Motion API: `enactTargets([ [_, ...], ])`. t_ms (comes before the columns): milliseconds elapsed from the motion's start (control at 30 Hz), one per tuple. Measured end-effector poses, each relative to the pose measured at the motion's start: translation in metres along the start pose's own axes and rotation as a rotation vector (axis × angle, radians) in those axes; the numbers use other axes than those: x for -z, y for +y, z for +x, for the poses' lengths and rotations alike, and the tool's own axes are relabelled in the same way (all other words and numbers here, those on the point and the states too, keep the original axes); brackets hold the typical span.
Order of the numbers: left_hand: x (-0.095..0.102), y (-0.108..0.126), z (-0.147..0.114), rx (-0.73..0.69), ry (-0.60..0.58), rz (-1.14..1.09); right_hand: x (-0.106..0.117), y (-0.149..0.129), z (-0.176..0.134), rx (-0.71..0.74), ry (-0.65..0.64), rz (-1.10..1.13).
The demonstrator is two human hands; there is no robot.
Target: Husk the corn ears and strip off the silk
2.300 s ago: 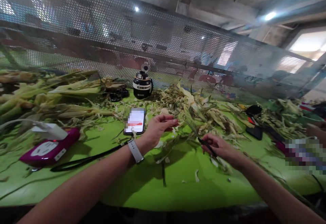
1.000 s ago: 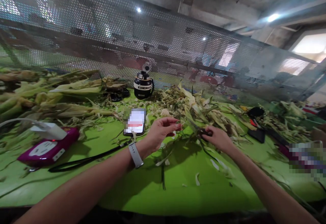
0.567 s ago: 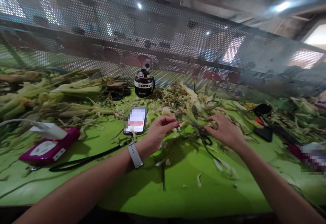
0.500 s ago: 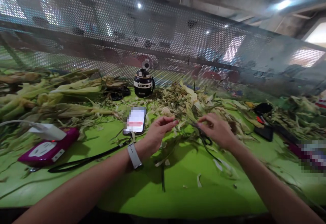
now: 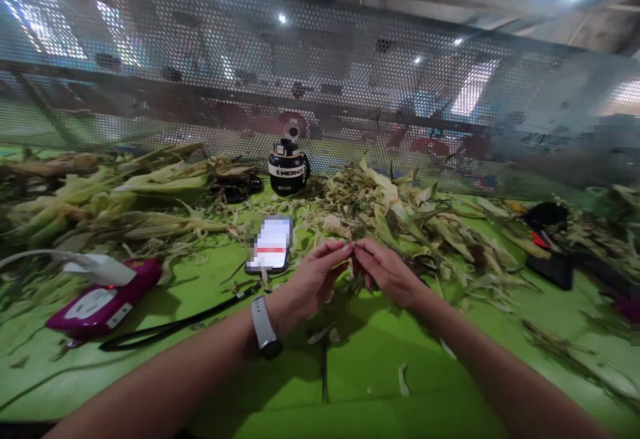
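Observation:
My left hand (image 5: 315,278) and my right hand (image 5: 387,271) meet fingertip to fingertip over the green tabletop (image 5: 280,376). Thumb and forefinger of each are pressed together in a pinch. Whatever lies between the fingertips is too small to make out. Just behind the fingers is a pale, crumpled clump (image 5: 337,226). A pile of dry corn husks (image 5: 395,209) spreads behind and to the right of my hands. Shreds of husk partly show beneath them. A watch with a grey strap (image 5: 263,324) is on my left wrist.
A phone (image 5: 271,242) with a lit screen lies left of my hands, a black strap (image 5: 185,322) near it. Further left are a purple power strip (image 5: 103,302) and more husks (image 5: 120,192). A black bottle (image 5: 287,171) stands before a perforated metal screen (image 5: 320,92).
My right hand has moved left and closed in on my left hand; the fingertips now meet. A dark, looped handle seen by my right hand earlier is no longer visible. The view has shifted slightly.

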State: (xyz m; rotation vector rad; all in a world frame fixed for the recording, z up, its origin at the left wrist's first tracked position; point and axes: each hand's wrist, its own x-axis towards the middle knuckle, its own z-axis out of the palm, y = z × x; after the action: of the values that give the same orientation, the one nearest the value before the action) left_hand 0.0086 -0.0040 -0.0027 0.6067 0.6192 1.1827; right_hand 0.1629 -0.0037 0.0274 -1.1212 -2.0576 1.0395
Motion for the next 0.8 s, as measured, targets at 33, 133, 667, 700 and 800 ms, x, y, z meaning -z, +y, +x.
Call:
enactTargets([
  [33,0.0,-0.001,-0.001,0.009,0.004,0.013,0.0,0.0,-0.001,-0.003,0.009,-0.01],
  [133,-0.001,-0.002,-0.002,0.015,0.007,0.051,-0.001,0.0,-0.004,0.002,0.038,-0.014],
  [667,-0.007,0.011,-0.011,-0.495,-0.111,0.674,0.004,-0.008,-0.007,-0.313,-0.008,0.619],
  [700,-0.007,0.012,-0.012,-0.548,-0.114,0.73,0.004,-0.008,-0.008,-0.331,-0.009,0.634],
  [800,-0.007,0.013,-0.013,-0.572,-0.12,0.746,0.002,-0.008,-0.009,-0.316,0.005,0.579],
])
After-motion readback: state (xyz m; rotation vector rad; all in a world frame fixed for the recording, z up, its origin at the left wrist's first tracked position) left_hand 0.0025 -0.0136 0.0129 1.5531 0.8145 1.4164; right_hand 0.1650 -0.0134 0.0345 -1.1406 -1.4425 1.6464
